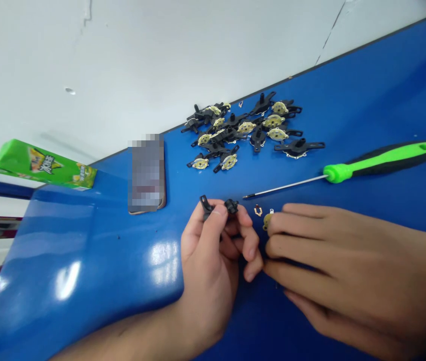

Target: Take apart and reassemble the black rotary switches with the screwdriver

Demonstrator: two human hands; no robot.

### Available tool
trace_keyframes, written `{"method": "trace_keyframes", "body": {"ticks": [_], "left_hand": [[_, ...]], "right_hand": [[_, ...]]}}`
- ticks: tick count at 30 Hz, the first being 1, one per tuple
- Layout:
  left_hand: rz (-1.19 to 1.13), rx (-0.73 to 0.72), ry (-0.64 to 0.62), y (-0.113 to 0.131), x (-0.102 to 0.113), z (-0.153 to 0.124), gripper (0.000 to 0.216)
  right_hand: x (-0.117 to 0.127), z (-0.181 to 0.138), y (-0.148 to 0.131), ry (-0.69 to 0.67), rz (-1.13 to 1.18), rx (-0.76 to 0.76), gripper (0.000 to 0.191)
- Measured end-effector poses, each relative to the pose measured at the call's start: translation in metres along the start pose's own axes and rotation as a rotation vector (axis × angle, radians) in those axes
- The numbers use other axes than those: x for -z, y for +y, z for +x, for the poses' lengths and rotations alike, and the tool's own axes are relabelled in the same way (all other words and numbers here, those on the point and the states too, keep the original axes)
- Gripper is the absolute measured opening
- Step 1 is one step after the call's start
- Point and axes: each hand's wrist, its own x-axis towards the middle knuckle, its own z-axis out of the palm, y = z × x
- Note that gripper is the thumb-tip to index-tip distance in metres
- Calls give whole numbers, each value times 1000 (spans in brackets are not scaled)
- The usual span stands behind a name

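Black part (pixel 231 205) in left hand (pixel 213 253)

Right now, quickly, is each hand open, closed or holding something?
Left hand: closed, holding a black plastic part.
Right hand: fingers bent beside a yellowish disc; whether they grip it cannot be told.

Bright overall, and white glare bounces hard off the blue tabletop (pixel 118 265) at lower left! Shadow pools beside the right hand (pixel 321 250), the lower right corner sinks into darkness, and blocky pixels smother the phone (pixel 148 175).
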Motion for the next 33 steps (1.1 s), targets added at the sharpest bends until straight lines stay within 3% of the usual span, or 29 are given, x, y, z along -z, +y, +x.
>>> {"method": "trace_keyframes", "body": {"ticks": [7, 15, 19, 22, 33], "left_hand": [[-37, 17, -26, 0, -1, -1, 22], [-49, 79, -93, 1, -1, -3, 21], [-29, 95, -103, 2, -1, -2, 27], [-13, 107, -81, 3, -2, -2, 31], [75, 70, -77, 2, -3, -3, 33]], "right_hand": [[-3, 0, -2, 0, -23, 83, 17], [1, 11, 5, 211, 114, -162, 44], [8, 10, 3, 293, 21, -308, 30], [11, 2, 3, 293, -9, -308, 18], [6, 2, -2, 318, -89, -400, 12]]}}
